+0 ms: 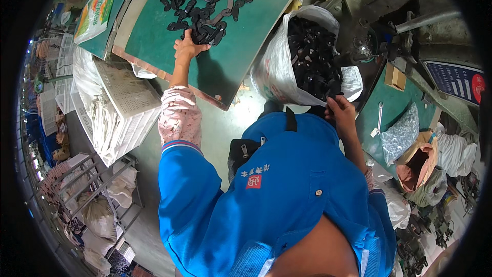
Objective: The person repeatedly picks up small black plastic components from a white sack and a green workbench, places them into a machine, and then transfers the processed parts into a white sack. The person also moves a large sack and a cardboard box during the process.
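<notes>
My left hand reaches over the near edge of the green-topped table. Its fingers are spread at the near end of a loose pile of small black curved parts, and the fingertips touch or nearly touch the closest ones. To the right of the table stands an open white woven sack filled with similar black parts. At the sack's near right rim is my right hand, its fingers pinched together. Whatever they hold is too dark and small to make out.
Left of the table is a white perforated crate with pale bundles. Machinery rises beyond the sack. On the right, a second green surface carries a wrench, bubble wrap and an open paper bag. A metal rack stands lower left.
</notes>
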{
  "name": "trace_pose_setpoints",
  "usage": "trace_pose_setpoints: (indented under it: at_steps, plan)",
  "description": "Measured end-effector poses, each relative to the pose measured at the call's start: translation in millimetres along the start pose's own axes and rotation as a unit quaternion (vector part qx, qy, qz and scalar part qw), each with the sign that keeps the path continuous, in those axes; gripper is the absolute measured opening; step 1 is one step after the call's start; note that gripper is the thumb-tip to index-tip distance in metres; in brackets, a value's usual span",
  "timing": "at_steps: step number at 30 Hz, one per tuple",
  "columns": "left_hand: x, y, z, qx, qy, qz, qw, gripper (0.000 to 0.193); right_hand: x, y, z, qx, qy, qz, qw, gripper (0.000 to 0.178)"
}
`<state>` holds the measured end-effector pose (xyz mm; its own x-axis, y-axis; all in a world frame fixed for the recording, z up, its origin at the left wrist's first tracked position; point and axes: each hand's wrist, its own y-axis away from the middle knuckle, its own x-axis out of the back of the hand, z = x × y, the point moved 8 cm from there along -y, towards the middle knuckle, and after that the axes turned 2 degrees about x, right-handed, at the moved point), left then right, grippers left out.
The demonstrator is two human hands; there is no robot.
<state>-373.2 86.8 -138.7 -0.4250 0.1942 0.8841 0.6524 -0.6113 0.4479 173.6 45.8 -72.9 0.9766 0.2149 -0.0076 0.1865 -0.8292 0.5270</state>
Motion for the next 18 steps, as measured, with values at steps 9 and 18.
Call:
trace_pose_setpoints:
  at_steps: [9, 18]
  plan:
    - [-10.8, -2.5, 3.6, 0.026, 0.078, -0.019, 0.996, 0.089, -7.3, 4.3, -0.2, -0.006, -0.015, 0.011, 1.000, 0.016]
    - [-20.7, 16.4, -7.8, -0.054, 0.107, 0.071, 0.990, 0.062, -15.8, 1.5, -10.4, 0.066, -0.104, -0.009, 0.992, 0.021]
